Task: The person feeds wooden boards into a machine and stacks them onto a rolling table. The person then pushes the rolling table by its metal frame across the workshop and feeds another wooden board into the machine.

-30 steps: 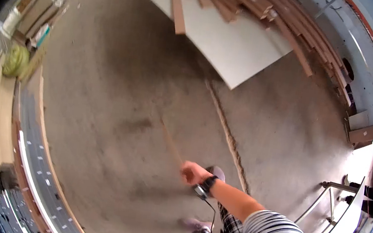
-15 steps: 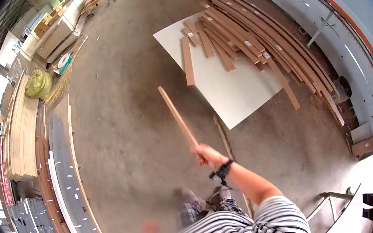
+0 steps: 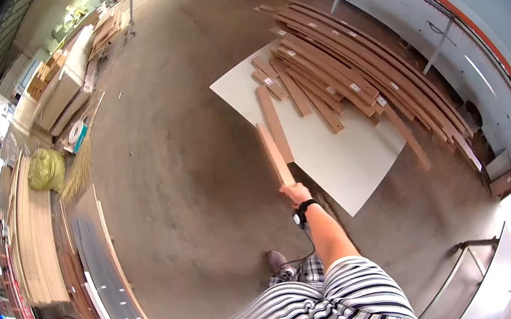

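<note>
My right hand, wearing a black wrist strap, is closed around one end of a narrow brown wooden board. The board reaches forward and slightly left, its far end beside another board that lies on a large white sheet. Whether the two touch, I cannot tell. Several shorter brown boards rest on the sheet ahead, some with small white labels. My left hand is out of view.
Long brown planks are stacked along the wall at the right. To the left stand pale stacked panels, a yellow-green sack, a straw broom and grey panels. A white-topped table is at the right.
I have come nearer the white sheet. My right hand has carried the board forward, so its far end is now alongside the board on the sheet. My left hand has left the view.
</note>
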A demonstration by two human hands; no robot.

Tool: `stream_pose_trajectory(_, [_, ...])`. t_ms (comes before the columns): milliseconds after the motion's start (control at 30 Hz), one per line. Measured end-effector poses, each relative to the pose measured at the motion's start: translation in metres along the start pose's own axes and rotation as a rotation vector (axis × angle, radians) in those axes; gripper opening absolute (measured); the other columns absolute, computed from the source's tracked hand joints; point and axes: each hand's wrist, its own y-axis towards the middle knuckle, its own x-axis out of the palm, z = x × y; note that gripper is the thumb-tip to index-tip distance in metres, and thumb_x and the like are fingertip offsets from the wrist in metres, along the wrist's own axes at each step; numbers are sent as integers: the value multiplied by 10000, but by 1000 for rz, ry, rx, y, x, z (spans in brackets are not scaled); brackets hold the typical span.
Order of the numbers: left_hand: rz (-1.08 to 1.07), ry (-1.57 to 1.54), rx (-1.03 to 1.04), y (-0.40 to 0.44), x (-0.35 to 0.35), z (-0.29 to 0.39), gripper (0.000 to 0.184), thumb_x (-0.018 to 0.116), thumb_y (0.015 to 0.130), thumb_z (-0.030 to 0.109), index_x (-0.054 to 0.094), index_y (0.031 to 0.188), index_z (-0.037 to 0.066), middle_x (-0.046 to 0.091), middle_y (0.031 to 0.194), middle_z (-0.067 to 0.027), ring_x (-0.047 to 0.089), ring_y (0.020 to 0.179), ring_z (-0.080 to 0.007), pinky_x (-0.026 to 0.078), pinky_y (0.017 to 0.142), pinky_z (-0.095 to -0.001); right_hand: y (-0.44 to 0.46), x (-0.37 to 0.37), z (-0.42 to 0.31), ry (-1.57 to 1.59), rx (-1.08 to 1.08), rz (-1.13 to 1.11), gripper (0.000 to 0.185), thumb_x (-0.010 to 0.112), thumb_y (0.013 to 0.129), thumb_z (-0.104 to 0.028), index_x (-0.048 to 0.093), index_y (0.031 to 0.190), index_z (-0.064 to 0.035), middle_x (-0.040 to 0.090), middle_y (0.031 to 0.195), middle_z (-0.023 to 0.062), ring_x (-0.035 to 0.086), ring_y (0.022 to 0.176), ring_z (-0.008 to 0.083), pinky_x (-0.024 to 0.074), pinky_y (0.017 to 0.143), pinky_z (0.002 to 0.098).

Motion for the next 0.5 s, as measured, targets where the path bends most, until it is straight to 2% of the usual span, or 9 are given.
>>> stream_pose_trajectory(67, [-39,168,78,41,-64,10,339,587,888,349,661,1095,90,673,1098,-145,658,935,-289,522,775,-466,25,-5,9,-211,0,143,562,766,683,-485,704,1010,-31,707,864,108,691,745,252,570,658,373])
stream_pose_trajectory(133, [-106,521,247,79,-129,35,336,595,872,352,680,1076,99,673,1104,-145,654,944,-298,516,781,-484,17,-24,-7,-269,-3,241,663,734,672,-503,669,1051,37,709,1067,213,663,1035,385,521,922,424])
stream_pose_trajectory(200, [-136,706,340,119,-177,78,333,604,855,355,698,1056,107,674,1109,-145,650,953,-308,511,787,-501,-7,-52,-52,-406,-76,264,674,725,694,-457,643,1121,58,686,1101,274,657,1076,404,534,922,443])
stream_pose_trajectory(233, [-68,496,316,150,-189,81,321,606,867,346,685,1060,102,671,1089,-134,649,939,-291,514,776,-480,-11,-59,-66,-403,-95,271,655,722,694,-445,636,1107,55,686,1088,276,657,1065,409,532,916,448])
stream_pose_trajectory(300, [-15,-580,73,205,-204,102,301,611,891,328,659,1069,90,667,1051,-111,647,910,-258,522,753,-438,-4,-72,-90,-403,-135,282,617,715,693,-422,623,1079,50,685,1063,281,656,1043,421,529,903,458])
stream_pose_trajectory(333, [0,-809,7,226,-220,120,291,613,903,318,646,1073,85,664,1031,-100,646,895,-241,525,742,-417,2,-76,-104,-429,-131,293,626,713,697,-428,606,1093,44,685,1055,280,655,1038,422,529,899,461])
stream_pose_trajectory(400, [-1,-931,-22,265,-236,152,275,618,926,300,620,1082,73,660,993,-77,644,866,-208,533,720,-374,22,-83,-116,-469,-142,319,645,710,704,-439,572,1121,33,686,1038,278,655,1027,426,527,891,468])
stream_pose_trajectory(433, [-56,-695,184,291,-250,166,301,583,981,309,569,1158,67,651,999,-54,633,870,-173,540,740,-351,38,-88,-130,-493,-134,311,678,707,724,-445,517,1182,17,677,1061,273,655,1007,417,530,885,467])
stream_pose_trajectory(500, [-106,-790,117,314,-272,203,276,578,984,253,571,1158,39,664,1034,-79,643,870,-170,545,748,-351,91,-99,-157,-552,-166,388,679,714,734,-441,503,1208,-4,658,1123,269,645,1005,429,530,888,468])
